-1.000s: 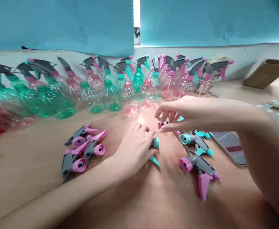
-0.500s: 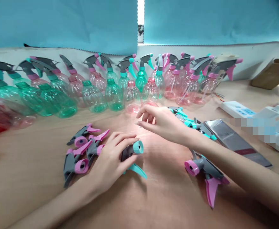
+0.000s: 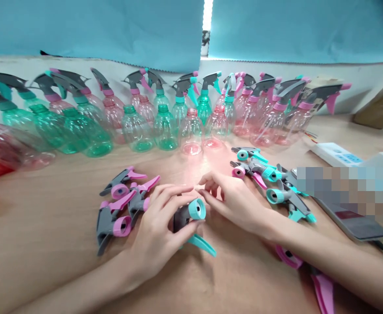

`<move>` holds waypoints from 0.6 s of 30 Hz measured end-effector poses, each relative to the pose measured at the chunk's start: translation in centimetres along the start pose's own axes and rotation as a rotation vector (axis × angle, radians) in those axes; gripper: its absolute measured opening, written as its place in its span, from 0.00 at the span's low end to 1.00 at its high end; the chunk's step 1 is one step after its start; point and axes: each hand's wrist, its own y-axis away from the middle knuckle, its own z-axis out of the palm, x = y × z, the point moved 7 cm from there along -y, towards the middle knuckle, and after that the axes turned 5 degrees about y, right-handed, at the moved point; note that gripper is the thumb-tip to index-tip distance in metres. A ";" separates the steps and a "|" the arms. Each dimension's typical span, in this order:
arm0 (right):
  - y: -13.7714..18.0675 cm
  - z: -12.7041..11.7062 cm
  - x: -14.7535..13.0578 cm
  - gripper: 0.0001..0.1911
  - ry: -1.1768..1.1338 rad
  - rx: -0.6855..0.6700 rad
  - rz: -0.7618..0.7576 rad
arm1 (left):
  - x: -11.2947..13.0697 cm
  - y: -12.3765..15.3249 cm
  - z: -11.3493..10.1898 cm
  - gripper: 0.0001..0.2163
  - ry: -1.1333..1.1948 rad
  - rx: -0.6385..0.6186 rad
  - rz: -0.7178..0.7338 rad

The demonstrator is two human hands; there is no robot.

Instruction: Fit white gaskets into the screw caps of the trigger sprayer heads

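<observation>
My left hand is closed around a trigger spray head, grey with a teal collar and teal trigger. Its collar opening faces up and toward me. Just right of it, my right hand has thumb and index finger pinched close to the left fingertips; whatever they may hold is too small to make out. Beside my left hand lie several grey and pink spray heads. Past my right hand is a group of teal and pink spray heads. A pink spray head is partly hidden under my right forearm.
Clear green bottles and pink bottles stand in rows along the wall, many with spray heads on. At the right are a phone, a white power strip and a brown box.
My right hand has come back from near the bottles to the spray head in my left hand. The left hand keeps its grip, and the whole view has shifted slightly.
</observation>
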 end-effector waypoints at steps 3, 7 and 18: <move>0.6 -0.6 -0.1 0.05 0.063 0.063 -0.015 | -0.1 -0.2 -0.3 0.13 0.022 0.044 0.013; 1.0 -1.3 0.0 0.04 0.131 0.132 -0.072 | -0.3 -0.4 -0.5 0.12 0.037 0.074 0.017; 0.0 -3.5 -1.1 0.07 -0.074 0.049 -0.044 | -0.8 -0.7 -0.1 0.12 0.151 0.035 -0.039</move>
